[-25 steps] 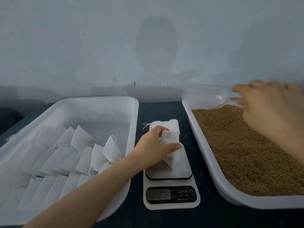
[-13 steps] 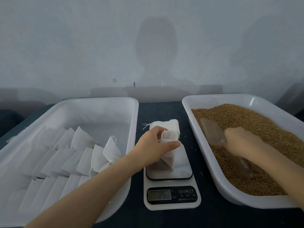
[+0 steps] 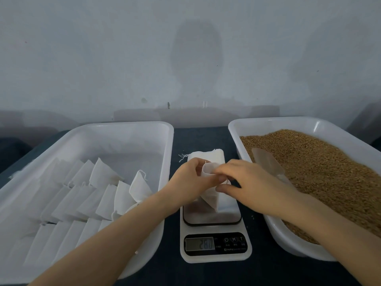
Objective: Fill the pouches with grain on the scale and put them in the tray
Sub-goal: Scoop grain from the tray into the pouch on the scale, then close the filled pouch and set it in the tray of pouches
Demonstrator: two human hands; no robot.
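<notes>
A white fabric pouch [image 3: 210,196] stands on the small digital scale [image 3: 214,242] between two trays. My left hand [image 3: 188,180] grips the pouch near its open top. My right hand [image 3: 250,183] reaches over from the right and pinches the pouch's rim. The scale's display shows digits. The right tray [image 3: 276,230] holds brown grain [image 3: 321,168], and a clear plastic scoop [image 3: 267,162] lies on the grain with no hand on it. The left white tray [image 3: 127,131] holds several white pouches [image 3: 86,195] in rows.
A stack of folded empty pouches [image 3: 208,154] lies on the dark tabletop [image 3: 206,137] just behind the scale. A pale wall rises close behind the trays. The back half of the left tray shows bare floor.
My right hand dropped the scoop onto the grain and came left to the pouch's rim. My left hand has stayed on the pouch.
</notes>
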